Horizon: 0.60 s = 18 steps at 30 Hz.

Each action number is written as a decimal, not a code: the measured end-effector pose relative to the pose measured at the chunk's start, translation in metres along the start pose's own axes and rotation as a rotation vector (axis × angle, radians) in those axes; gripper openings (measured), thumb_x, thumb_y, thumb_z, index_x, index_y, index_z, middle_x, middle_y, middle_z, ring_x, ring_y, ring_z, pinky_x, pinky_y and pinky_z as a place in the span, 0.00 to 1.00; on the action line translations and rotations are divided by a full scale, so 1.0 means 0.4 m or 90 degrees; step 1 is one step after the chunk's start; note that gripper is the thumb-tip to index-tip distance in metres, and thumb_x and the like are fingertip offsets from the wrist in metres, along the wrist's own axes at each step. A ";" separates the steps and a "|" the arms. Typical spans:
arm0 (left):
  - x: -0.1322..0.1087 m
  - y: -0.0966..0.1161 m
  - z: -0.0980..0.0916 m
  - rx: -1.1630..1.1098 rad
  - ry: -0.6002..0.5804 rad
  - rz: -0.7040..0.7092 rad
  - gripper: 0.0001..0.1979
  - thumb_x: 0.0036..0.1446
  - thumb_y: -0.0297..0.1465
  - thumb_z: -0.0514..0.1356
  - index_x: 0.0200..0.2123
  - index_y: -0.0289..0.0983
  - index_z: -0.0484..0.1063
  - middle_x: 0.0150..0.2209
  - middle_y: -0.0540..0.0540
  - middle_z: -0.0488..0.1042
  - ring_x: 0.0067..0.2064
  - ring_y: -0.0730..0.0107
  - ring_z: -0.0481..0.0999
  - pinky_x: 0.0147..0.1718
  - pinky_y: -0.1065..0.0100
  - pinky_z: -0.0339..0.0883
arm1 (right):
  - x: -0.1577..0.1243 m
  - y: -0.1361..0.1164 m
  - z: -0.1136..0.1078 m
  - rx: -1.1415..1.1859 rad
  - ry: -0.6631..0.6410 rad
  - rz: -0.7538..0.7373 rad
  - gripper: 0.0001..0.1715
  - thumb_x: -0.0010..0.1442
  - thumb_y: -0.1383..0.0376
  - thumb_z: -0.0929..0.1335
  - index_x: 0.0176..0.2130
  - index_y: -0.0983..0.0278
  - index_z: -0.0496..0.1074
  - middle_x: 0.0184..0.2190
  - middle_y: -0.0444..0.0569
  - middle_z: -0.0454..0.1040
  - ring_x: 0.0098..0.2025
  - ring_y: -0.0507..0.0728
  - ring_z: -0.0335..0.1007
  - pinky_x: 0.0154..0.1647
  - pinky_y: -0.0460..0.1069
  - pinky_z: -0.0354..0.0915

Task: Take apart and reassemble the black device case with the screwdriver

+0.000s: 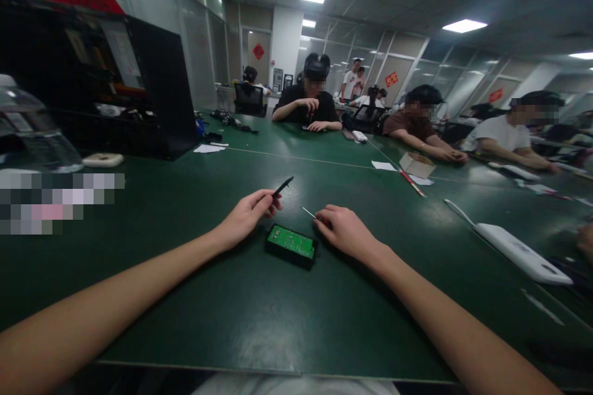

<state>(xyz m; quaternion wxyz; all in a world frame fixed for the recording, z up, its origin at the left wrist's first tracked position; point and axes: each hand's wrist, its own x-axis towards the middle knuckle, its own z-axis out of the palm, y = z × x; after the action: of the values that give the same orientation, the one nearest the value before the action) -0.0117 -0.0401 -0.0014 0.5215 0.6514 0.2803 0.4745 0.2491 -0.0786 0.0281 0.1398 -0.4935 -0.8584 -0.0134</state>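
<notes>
My left hand [250, 215] is closed on a thin black plastic piece [283, 186], pinched at its lower end and tilted up to the right. In my right hand [346, 231] is a screwdriver [307, 213]; its slim metal shaft points up and left, and the fingers hide its handle. Between and just below the hands, a green circuit board [291, 241] lies face up inside a shallow black plastic case [288, 255] on the table. Neither hand visibly grips the case.
The green table [273, 321] extends forward to co-workers seated opposite and at right. A white power strip [519, 252] lies at right, near a small open box [417, 165] and a red stick [412, 183]. A clear bottle [39, 129] and large black case [162, 92] stand left.
</notes>
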 end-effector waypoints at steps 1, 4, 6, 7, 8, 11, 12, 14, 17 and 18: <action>0.002 -0.002 0.000 -0.057 0.006 -0.024 0.20 0.63 0.46 0.57 0.46 0.35 0.73 0.41 0.43 0.76 0.39 0.68 0.74 0.41 0.67 0.68 | 0.000 0.004 0.001 -0.003 0.001 0.010 0.14 0.67 0.63 0.64 0.42 0.66 0.78 0.34 0.53 0.75 0.34 0.56 0.71 0.36 0.49 0.63; 0.004 -0.002 0.004 -0.211 0.008 -0.099 0.21 0.62 0.46 0.58 0.48 0.35 0.69 0.44 0.40 0.77 0.40 0.67 0.77 0.41 0.66 0.70 | 0.001 0.009 0.000 -0.003 0.007 0.026 0.16 0.68 0.61 0.63 0.43 0.66 0.78 0.36 0.54 0.76 0.36 0.57 0.73 0.38 0.49 0.64; 0.004 0.004 0.009 -0.268 0.017 -0.138 0.20 0.62 0.44 0.59 0.49 0.34 0.68 0.47 0.37 0.77 0.41 0.65 0.79 0.42 0.64 0.71 | 0.001 0.005 -0.007 0.001 0.012 0.020 0.19 0.70 0.58 0.61 0.44 0.65 0.77 0.39 0.54 0.76 0.40 0.58 0.73 0.42 0.50 0.64; 0.004 0.008 0.011 -0.284 0.023 -0.150 0.20 0.63 0.43 0.59 0.50 0.34 0.67 0.48 0.35 0.77 0.42 0.64 0.79 0.42 0.63 0.71 | 0.000 0.000 -0.012 0.013 0.014 0.008 0.20 0.70 0.57 0.61 0.45 0.65 0.77 0.40 0.54 0.76 0.41 0.58 0.73 0.44 0.50 0.64; 0.004 0.013 0.013 -0.295 0.030 -0.158 0.20 0.63 0.42 0.59 0.50 0.33 0.67 0.49 0.34 0.77 0.43 0.63 0.79 0.43 0.63 0.72 | -0.002 -0.007 -0.017 0.033 0.013 -0.010 0.21 0.70 0.55 0.61 0.47 0.65 0.76 0.41 0.54 0.76 0.43 0.58 0.73 0.45 0.50 0.64; 0.004 0.022 0.014 -0.311 0.045 -0.163 0.18 0.65 0.41 0.58 0.50 0.34 0.67 0.53 0.33 0.76 0.44 0.63 0.80 0.43 0.64 0.73 | -0.010 -0.042 -0.027 0.107 -0.011 -0.071 0.28 0.64 0.49 0.66 0.54 0.66 0.71 0.44 0.54 0.76 0.45 0.59 0.72 0.46 0.52 0.65; 0.004 0.024 0.013 -0.315 0.048 -0.161 0.17 0.65 0.41 0.58 0.50 0.34 0.67 0.53 0.34 0.75 0.44 0.63 0.80 0.42 0.64 0.73 | -0.014 -0.057 -0.027 0.118 -0.023 -0.078 0.34 0.61 0.47 0.69 0.56 0.67 0.69 0.45 0.55 0.76 0.46 0.61 0.72 0.47 0.53 0.66; 0.004 0.024 0.009 -0.321 0.052 -0.159 0.17 0.65 0.41 0.58 0.50 0.35 0.67 0.53 0.35 0.75 0.44 0.64 0.80 0.41 0.65 0.73 | -0.020 -0.088 -0.023 0.111 -0.041 -0.068 0.44 0.54 0.42 0.71 0.58 0.68 0.67 0.47 0.58 0.76 0.47 0.64 0.72 0.48 0.56 0.66; 0.005 0.023 0.006 -0.322 0.059 -0.162 0.17 0.65 0.41 0.57 0.50 0.35 0.68 0.52 0.36 0.75 0.43 0.65 0.80 0.40 0.66 0.73 | -0.028 -0.127 -0.011 0.109 -0.057 -0.031 0.36 0.56 0.43 0.70 0.52 0.67 0.72 0.45 0.57 0.77 0.45 0.64 0.73 0.46 0.55 0.66; 0.005 0.023 0.005 -0.321 0.062 -0.163 0.17 0.65 0.41 0.57 0.50 0.35 0.68 0.52 0.37 0.75 0.42 0.66 0.80 0.40 0.66 0.73 | -0.029 -0.135 -0.007 0.111 -0.062 -0.024 0.32 0.57 0.44 0.70 0.49 0.66 0.73 0.43 0.56 0.77 0.44 0.63 0.73 0.45 0.55 0.66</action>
<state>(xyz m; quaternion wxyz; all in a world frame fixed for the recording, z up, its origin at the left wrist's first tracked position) -0.0101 -0.0421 0.0080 0.7085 0.4370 0.2584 0.4902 0.2094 -0.1167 0.0340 0.1399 -0.4630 -0.8714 0.0823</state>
